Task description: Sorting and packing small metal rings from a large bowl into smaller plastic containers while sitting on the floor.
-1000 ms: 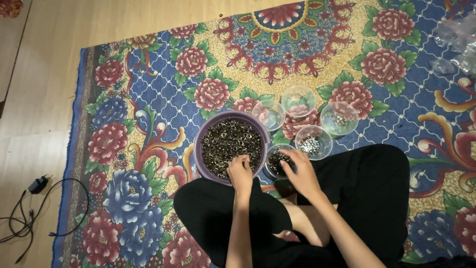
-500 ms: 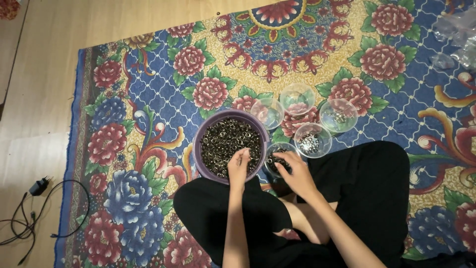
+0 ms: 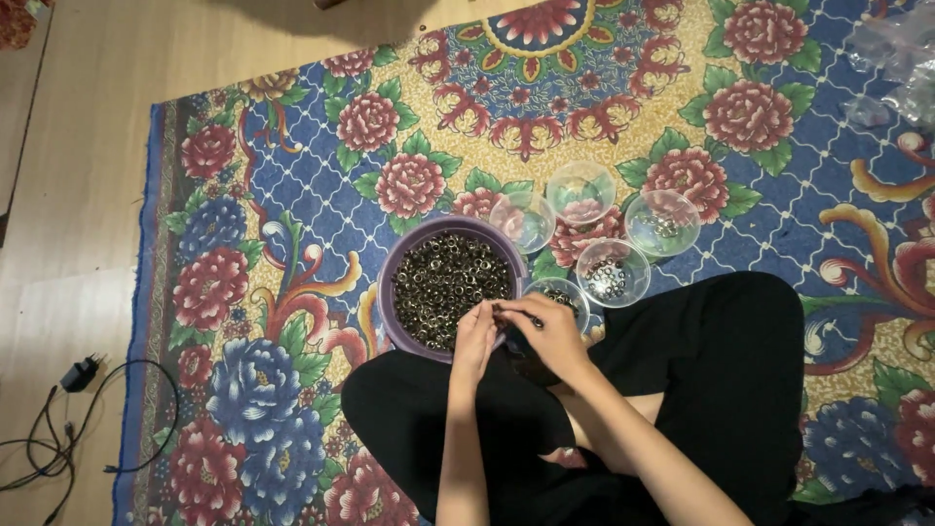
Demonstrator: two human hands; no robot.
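Observation:
A purple bowl (image 3: 392, 282) full of small dark metal rings stands on the flowered rug in front of my crossed legs. My left hand (image 3: 473, 341) and my right hand (image 3: 551, 333) meet at the bowl's near right rim, fingertips pinched together on a small ring held between them. Right beside my right hand sits a small clear cup (image 3: 560, 295) with some rings in it, partly hidden by my fingers.
Several more clear cups (image 3: 614, 273) stand behind the bowl, some holding a few rings. The rug (image 3: 292, 244) ends at bare wooden floor on the left, where a charger and black cable (image 3: 78, 375) lie. Crumpled clear plastic (image 3: 901, 58) sits at the far right.
My hands have drawn together at the bowl's near right rim; earlier the left rested on the rim and the right was over the small cup. The view has shifted slightly.

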